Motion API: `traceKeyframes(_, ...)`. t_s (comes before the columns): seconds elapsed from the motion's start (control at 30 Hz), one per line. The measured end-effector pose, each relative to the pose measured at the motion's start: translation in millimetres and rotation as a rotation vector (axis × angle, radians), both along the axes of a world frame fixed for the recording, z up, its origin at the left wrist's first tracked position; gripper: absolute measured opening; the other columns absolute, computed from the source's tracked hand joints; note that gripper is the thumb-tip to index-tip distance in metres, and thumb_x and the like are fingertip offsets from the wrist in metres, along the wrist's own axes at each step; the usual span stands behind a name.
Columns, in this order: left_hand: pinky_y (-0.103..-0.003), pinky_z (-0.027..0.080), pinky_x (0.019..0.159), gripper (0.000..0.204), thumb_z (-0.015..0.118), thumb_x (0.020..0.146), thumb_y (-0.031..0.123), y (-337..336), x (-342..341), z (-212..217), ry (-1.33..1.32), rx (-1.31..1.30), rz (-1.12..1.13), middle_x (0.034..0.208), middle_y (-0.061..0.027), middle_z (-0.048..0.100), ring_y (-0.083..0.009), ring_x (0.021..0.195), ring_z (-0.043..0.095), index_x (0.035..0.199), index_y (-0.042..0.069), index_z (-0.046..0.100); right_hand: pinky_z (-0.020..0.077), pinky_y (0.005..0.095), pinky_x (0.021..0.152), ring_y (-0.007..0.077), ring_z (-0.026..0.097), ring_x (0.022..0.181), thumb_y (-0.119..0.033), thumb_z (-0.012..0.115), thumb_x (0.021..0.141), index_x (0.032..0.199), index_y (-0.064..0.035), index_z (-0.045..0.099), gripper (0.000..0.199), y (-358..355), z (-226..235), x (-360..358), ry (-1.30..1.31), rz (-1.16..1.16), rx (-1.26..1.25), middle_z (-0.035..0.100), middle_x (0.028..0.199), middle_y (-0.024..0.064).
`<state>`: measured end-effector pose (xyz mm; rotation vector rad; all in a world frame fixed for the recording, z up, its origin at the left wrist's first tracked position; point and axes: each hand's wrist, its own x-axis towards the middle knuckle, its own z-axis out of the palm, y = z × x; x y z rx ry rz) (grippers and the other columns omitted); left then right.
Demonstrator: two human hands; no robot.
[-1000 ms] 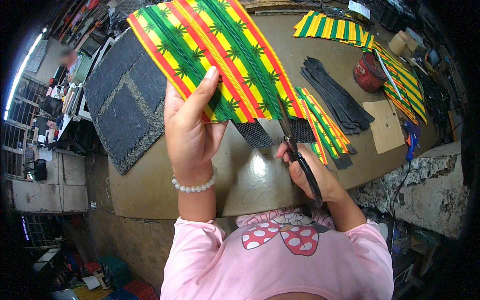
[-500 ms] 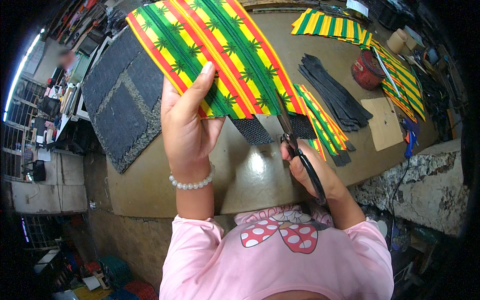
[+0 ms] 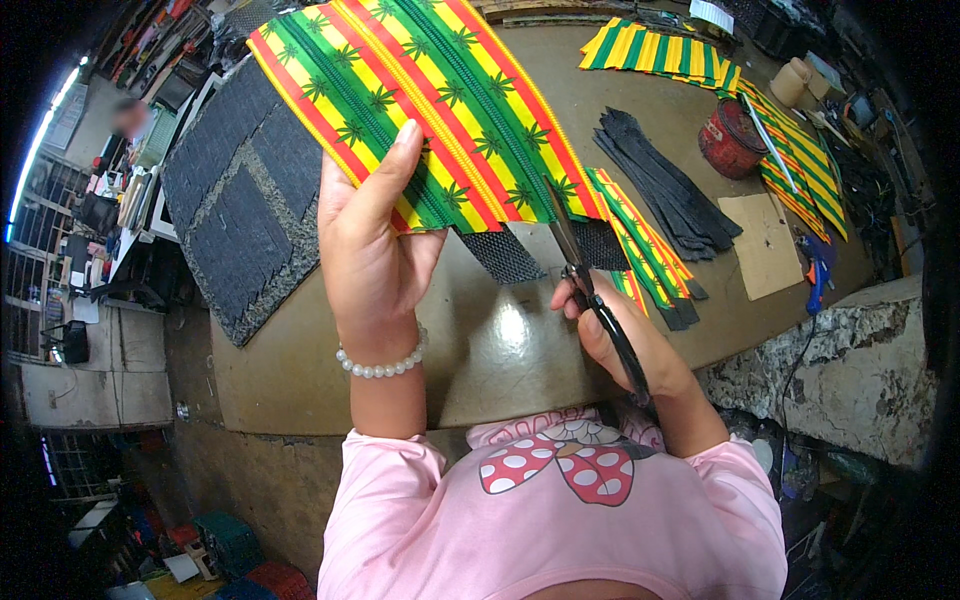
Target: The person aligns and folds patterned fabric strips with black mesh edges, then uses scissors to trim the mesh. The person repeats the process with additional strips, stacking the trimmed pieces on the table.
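Above the bench (image 3: 500, 350), the left hand (image 3: 372, 250) is clamped on the striped sheet (image 3: 430, 110), raised near the bench's far edge. The right hand (image 3: 620, 335) grips black scissors (image 3: 590, 290), blades biting the sheet's lower edge. Bare benchtop lies open below, toward the near edge.

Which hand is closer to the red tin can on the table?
The right hand. It holds the scissors at the striped sheet's lower edge, with the red tin can up and to its right. The left hand grips the sheet farther left.
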<state>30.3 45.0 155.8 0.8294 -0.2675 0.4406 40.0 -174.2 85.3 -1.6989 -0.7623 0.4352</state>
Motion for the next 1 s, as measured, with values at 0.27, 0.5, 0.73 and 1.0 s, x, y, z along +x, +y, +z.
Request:
traceKeyframes(0.27,-0.044,0.058,0.090,0.038,0.051,0.095,-0.003,-0.8,-0.1,-1.4,-0.045,-0.032,-0.042,0.123,-0.0187,0.060,-0.0284,0.109,0.065,0.132,-0.002,0.043,0.0476,0.0388,0.070,0.0293,0.060,0.075,-0.044,0.053,0.098,0.098,0.0005,0.052,0.045,-2.4,4.2,-0.7,0.077,0.020,-0.013,0.057,0.082,0.0168)
traceKeyframes(0.5,-0.043,0.057,0.090,0.038,0.051,0.095,-0.003,0.0,0.4,-0.9,-0.024,-0.029,-0.044,0.122,-0.0181,0.061,-0.0274,0.108,0.065,0.131,-0.002,0.043,0.0441,0.0353,0.061,0.0195,0.052,0.064,-0.050,0.052,0.097,0.091,0.0011,0.051,0.052,-0.4,7.3,-1.2,0.117,-0.007,-0.014,0.051,0.069,0.0109)
traceKeyframes(0.73,-0.040,0.059,0.086,0.035,0.051,0.097,0.001,-2.5,-0.5,-0.1,0.011,0.025,0.005,0.122,-0.0165,0.060,-0.0251,0.107,0.065,0.131,0.000,0.042,0.0304,0.0217,0.046,0.0040,0.039,0.054,-0.071,0.050,0.088,0.078,-0.0092,0.050,0.062,2.9,-0.3,-3.6,0.179,-0.072,-0.019,0.042,0.063,-0.0060)
traceKeyframes(1.0,-0.040,0.059,0.086,0.034,0.051,0.097,0.000,-1.8,0.1,-0.2,0.019,0.035,0.001,0.121,-0.0166,0.060,-0.0252,0.107,0.065,0.130,-0.001,0.042,0.0406,0.0347,0.055,0.0158,0.047,0.059,-0.052,0.056,0.095,0.082,0.0018,0.053,0.055,1.1,-1.1,-3.3,0.126,-0.063,-0.069,0.049,0.065,0.0103)
